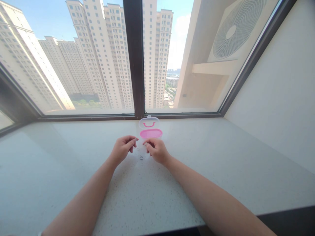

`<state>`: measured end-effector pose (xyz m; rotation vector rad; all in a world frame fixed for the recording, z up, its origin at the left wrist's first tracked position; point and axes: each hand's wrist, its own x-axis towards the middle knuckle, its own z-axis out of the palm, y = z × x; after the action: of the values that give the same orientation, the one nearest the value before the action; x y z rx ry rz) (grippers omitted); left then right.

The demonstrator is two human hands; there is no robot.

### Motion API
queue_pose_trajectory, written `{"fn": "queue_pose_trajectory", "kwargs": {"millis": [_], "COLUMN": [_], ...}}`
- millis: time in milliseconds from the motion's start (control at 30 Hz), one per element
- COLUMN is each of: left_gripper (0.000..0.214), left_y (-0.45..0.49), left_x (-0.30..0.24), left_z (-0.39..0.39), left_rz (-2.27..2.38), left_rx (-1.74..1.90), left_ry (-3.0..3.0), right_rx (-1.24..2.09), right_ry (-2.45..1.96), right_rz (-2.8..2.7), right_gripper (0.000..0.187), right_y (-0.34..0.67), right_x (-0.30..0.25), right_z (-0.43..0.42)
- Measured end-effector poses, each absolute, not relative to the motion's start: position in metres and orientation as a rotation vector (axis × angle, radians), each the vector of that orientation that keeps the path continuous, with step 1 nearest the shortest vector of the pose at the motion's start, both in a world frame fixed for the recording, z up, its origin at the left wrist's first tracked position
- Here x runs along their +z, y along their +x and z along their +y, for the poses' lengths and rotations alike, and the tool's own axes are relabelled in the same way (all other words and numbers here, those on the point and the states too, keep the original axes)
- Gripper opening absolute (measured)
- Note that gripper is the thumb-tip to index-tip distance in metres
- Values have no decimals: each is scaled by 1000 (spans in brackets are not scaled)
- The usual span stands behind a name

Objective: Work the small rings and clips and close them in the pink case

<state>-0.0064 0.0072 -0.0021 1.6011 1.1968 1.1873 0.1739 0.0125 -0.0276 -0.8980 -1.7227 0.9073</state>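
My left hand (124,147) hovers over the counter with thumb and index finger pinched together; whatever is between them is too small to make out. Facing it across a narrow gap, my right hand (157,149) also pinches, with a tiny pale or shiny bit at its fingertips that I cannot name. A small silvery ring (141,158) lies on the speckled surface just below and between both hands. Right behind the hands stands a small pink box (151,133), its clear lid (149,123) with a pink handle raised open. The box's front is partly hidden by my right hand.
A pale speckled counter or sill (61,170) spreads beneath my arms. Its back edge meets a dark window frame (137,59), with the box close to it. A white wall (275,98) bounds the right side. The counter's front edge shows at lower right.
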Motion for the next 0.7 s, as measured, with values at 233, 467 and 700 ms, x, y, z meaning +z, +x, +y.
{"fn": "queue_pose_trajectory", "kwargs": {"millis": [233, 467, 700], "left_gripper": [23, 22, 24], "left_y": [-5, -5, -5], "left_x": [0, 0, 1], "left_z": [6, 5, 5], "left_rz": [1208, 1207, 1218], "left_rx": [1190, 1195, 1186], "left_ry": [1611, 1612, 1622], "right_rx": [831, 726, 726], "right_ry": [-897, -886, -909], "right_rz": [-1751, -1777, -1786], "right_gripper": [17, 19, 19], "right_y": [174, 174, 174], "right_x": [-27, -29, -30], "right_z": [11, 13, 14]}}
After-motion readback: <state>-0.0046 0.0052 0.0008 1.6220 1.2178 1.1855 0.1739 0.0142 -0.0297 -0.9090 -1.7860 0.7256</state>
